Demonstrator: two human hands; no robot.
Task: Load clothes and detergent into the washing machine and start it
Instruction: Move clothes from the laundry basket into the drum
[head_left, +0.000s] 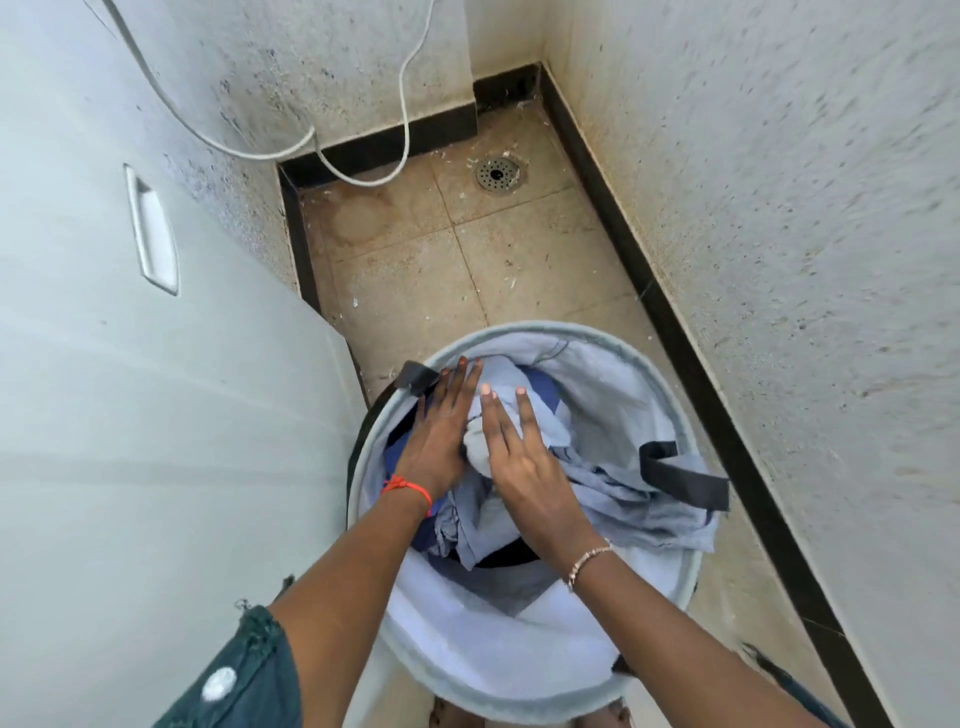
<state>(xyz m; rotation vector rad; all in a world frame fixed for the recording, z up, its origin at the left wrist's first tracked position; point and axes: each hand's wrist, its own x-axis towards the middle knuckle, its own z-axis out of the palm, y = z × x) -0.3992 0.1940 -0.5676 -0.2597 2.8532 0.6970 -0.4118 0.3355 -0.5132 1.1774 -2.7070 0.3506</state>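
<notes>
A round light-blue laundry basket (519, 670) stands on the floor below me, with dark strap handles. Inside lies a heap of pale blue-grey clothes (613, 488) over darker blue ones. My left hand (441, 431) lies flat on the left of the heap, fingers stretched out, an orange thread at the wrist. My right hand (519, 457) lies flat on the heap beside it, fingers straight, a bracelet at the wrist. Neither hand has closed around cloth. The white side panel of the washing machine (130, 389) fills the left, with a recessed grip (151, 234).
The space is a narrow tiled strip between the machine and a rough white wall (779, 208) on the right. A white hose (405, 119) hangs down the back wall to the floor. A round floor drain (497, 174) sits near the far corner. The floor is dusty.
</notes>
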